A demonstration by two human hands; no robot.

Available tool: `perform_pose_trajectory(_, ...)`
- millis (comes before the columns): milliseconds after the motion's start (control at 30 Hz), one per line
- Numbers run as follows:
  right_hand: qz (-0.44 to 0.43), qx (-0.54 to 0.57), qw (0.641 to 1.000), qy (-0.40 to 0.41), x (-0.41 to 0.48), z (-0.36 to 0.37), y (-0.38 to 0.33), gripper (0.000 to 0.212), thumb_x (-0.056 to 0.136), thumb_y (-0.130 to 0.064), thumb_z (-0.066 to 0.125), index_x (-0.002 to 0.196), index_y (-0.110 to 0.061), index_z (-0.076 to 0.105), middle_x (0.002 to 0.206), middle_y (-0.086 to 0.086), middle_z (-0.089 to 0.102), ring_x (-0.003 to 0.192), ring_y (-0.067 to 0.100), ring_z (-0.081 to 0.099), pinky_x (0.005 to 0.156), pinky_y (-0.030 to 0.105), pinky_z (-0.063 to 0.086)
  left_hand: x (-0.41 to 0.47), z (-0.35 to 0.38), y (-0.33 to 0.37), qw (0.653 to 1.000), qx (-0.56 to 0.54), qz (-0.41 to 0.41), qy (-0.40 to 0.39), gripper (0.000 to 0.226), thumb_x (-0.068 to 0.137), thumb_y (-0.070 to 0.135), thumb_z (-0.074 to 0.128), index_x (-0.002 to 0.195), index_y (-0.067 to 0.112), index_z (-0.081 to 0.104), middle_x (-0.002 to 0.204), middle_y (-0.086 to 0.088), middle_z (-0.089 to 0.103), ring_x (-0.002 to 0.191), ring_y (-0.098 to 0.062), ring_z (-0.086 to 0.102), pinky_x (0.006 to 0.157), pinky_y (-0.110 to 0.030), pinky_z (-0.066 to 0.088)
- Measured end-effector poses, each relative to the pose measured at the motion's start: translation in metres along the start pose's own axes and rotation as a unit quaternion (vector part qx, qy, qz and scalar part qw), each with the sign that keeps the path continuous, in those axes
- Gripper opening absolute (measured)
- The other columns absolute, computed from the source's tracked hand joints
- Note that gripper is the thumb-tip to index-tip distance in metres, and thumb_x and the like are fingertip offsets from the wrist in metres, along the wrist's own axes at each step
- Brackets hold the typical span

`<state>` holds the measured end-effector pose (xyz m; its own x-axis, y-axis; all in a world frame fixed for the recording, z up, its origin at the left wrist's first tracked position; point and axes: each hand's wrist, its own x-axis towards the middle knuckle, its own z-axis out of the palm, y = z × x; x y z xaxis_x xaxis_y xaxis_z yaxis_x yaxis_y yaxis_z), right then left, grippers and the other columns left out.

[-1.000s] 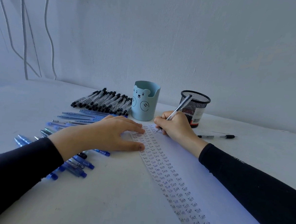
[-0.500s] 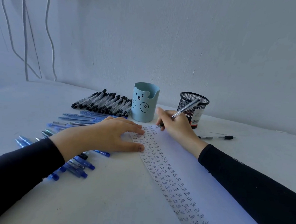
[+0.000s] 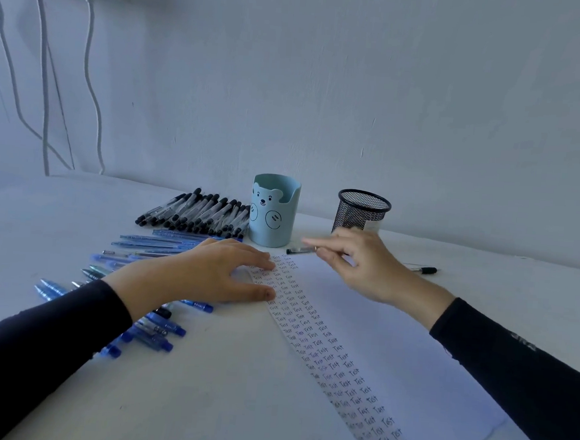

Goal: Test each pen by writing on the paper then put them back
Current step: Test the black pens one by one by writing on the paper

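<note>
White paper, a long sheet point(image 3: 361, 310) with a column of handwritten "Test" words down its left edge, lies under the straight, spread fingers point(image 3: 258, 260) of the left hand point(image 3: 209, 276); that hand presses flat on the sheet's far left corner and grips nothing; its black sleeve runs off to the near left.

The fingers point(image 3: 321, 247) of the right hand point(image 3: 364, 266) reach left, above the far edge of the sheet; they are blurred; their tips are at the end of a slim clear pen with a black tip point(image 3: 298, 251); I cannot tell whether they pinch it or have let it go; the pen lies nearly level, just beyond the sheet's far edge and just in front of a light blue cup with a bear face point(image 3: 273, 212).

Right of that cup, behind the right hand, stands a black wire-mesh cup point(image 3: 363, 209); further right a second black-tipped pen point(image 3: 424, 270) lies on the white table point(image 3: 200, 402).

Left of the bear cup a row of black-capped pens point(image 3: 196, 213) lies side by side; nearer, blue pens point(image 3: 156, 241) fan out, partly under the left arm; on the far left, cables point(image 3: 42, 65) hang down the wall.
</note>
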<state>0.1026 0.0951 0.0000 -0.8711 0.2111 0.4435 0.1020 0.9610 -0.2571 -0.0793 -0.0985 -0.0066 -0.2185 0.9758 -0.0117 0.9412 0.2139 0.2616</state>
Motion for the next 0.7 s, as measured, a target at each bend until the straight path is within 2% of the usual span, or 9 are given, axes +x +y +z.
perform_pose_trajectory(67, 0.027, 0.060, 0.996, -0.055, -0.013, -0.001, 0.000, 0.029, 0.100, -0.024, 0.055, 0.125, -0.035, 0.064, 0.089, -0.005, 0.055, 0.087, 0.009, 0.050, 0.080, 0.016, 0.036, -0.001, -0.001, 0.001, 1.000, -0.004, -0.005, -0.001, 0.101, 0.054, 0.099, 0.024, 0.138, 0.046, 0.045, 0.147, 0.025, 0.038, 0.138, -0.001, 0.027, 0.119, -0.036, 0.019)
perform_pose_trajectory(100, 0.037, 0.078, 0.994, -0.069, -0.018, -0.002, 0.000, 0.029, 0.098, -0.019, 0.059, 0.122, -0.030, 0.067, 0.093, -0.004, 0.056, 0.089, 0.006, 0.052, 0.079, 0.010, 0.035, -0.002, -0.002, 0.002, 1.000, -0.005, -0.007, -0.004, 0.098, 0.056, 0.096, 0.027, 0.138, 0.046, 0.045, 0.147, 0.024, 0.038, 0.138, -0.001, 0.027, 0.119, -0.036, 0.019)
perform_pose_trajectory(167, 0.050, 0.096, 0.992, -0.067, -0.025, -0.004, -0.001, 0.026, 0.093, -0.017, 0.065, 0.117, -0.025, 0.072, 0.094, -0.006, 0.057, 0.086, -0.003, 0.052, 0.076, 0.007, 0.036, -0.003, -0.002, 0.003, 1.000, -0.003, -0.008, -0.006, 0.096, 0.057, 0.094, 0.029, 0.138, 0.045, 0.045, 0.147, 0.024, 0.038, 0.138, -0.002, 0.027, 0.119, -0.036, 0.020)
perform_pose_trajectory(333, 0.066, 0.105, 0.990, -0.072, -0.029, -0.005, -0.006, 0.018, 0.094, -0.026, 0.065, 0.107, -0.021, 0.076, 0.092, -0.010, 0.059, 0.082, -0.003, 0.053, 0.069, 0.010, 0.037, -0.003, -0.001, 0.003, 1.000, -0.009, -0.006, -0.003, 0.101, 0.053, 0.099, 0.027, 0.138, 0.048, 0.044, 0.148, 0.025, 0.037, 0.138, -0.001, 0.028, 0.118, -0.035, 0.021)
perform_pose_trajectory(400, 0.056, 0.107, 0.989, -0.089, -0.031, -0.003, -0.009, 0.021, 0.093, -0.027, 0.065, 0.111, -0.021, 0.075, 0.098, -0.009, 0.060, 0.087, 0.001, 0.056, 0.075, 0.012, 0.042, -0.003, -0.001, 0.002, 1.000, -0.008, -0.007, -0.003, 0.099, 0.054, 0.099, 0.028, 0.138, 0.049, 0.043, 0.148, 0.025, 0.036, 0.138, -0.001, 0.027, 0.118, -0.036, 0.021)
perform_pose_trajectory(467, 0.045, 0.085, 0.991, -0.092, -0.031, 0.000, -0.009, 0.024, 0.091, -0.032, 0.067, 0.112, -0.023, 0.074, 0.100, -0.008, 0.060, 0.095, 0.011, 0.057, 0.085, 0.025, 0.047, -0.002, 0.000, 0.002, 1.000, -0.006, -0.006, -0.002, 0.098, 0.054, 0.098, 0.028, 0.137, 0.049, 0.044, 0.148, 0.025, 0.036, 0.138, 0.000, 0.027, 0.118, -0.036, 0.021)
perform_pose_trajectory(600, 0.026, 0.071, 0.996, -0.056, -0.031, 0.003, -0.008, 0.019, 0.089, -0.030, 0.071, 0.106, -0.024, 0.077, 0.097, -0.008, 0.062, 0.096, 0.014, 0.055, 0.085, 0.033, 0.047, -0.002, -0.001, 0.002, 1.000, -0.012, -0.005, -0.001, 0.104, 0.049, 0.101, 0.025, 0.137, 0.049, 0.044, 0.147, 0.026, 0.037, 0.137, 0.000, 0.028, 0.118, -0.034, 0.021)
perform_pose_trajectory(700, 0.010, 0.089, 0.996, -0.015, -0.031, 0.003, -0.009, 0.013, 0.086, -0.026, 0.074, 0.098, -0.022, 0.077, 0.092, -0.005, 0.066, 0.088, 0.015, 0.057, 0.081, 0.035, 0.048, -0.003, -0.001, 0.003, 1.000, -0.012, -0.001, 0.002, 0.100, 0.052, 0.099, 0.027, 0.137, 0.049, 0.044, 0.146, 0.027, 0.037, 0.138, 0.000, 0.028, 0.117, -0.033, 0.022)
